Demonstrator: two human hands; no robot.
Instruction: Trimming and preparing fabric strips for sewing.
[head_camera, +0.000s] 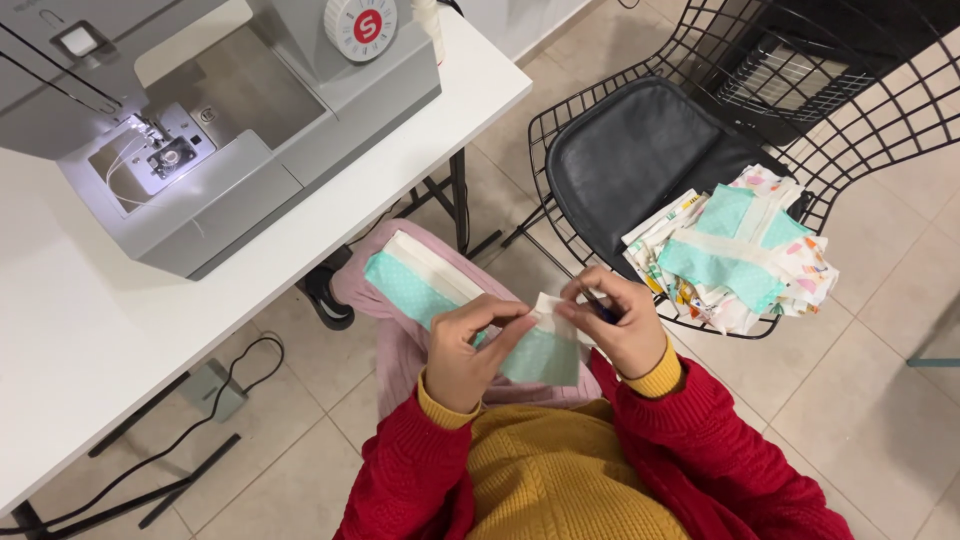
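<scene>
Both hands, left hand and right hand, pinch tightly a mint-green and cream sewn fabric strip, while a stack of similar patchwork pieces lies on the black wire chair.

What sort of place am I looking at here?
Probably a home sewing corner: a sewing machine on a white table, a foot pedal on the tiled floor, and fabric pieces stacked on a wire chair.

table edge hems the left, wire chair the right; open floor beyond.
</scene>
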